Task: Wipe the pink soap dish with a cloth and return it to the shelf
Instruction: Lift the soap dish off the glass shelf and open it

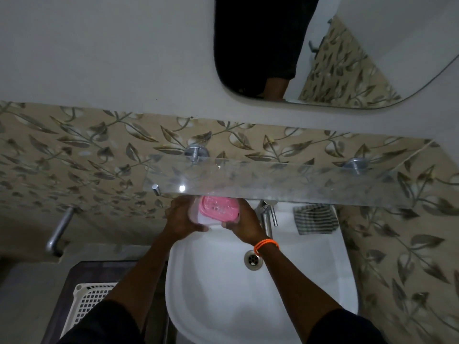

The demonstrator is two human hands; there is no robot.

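Both hands hold a pink soap dish [219,206] over the back of a white washbasin [216,294], just under the front edge of a clear glass shelf [285,181] fixed to a leaf-patterned tiled wall [74,155]. The left hand [183,219] wraps around the dish from its 9 o'clock side, fingers curled beneath its white base; the right hand [244,223], an orange band [266,245] on its wrist, grips the 3 o'clock end with fingers closed against it. A striped cloth [315,219] lies on the basin's rim at 3 o'clock from the dish, beyond a chrome tap [267,216]. The drain [253,259] sits at 5 o'clock from the dish. A white lattice basket [90,302] stands at 8 o'clock, and a mirror [347,58] hangs above the shelf.
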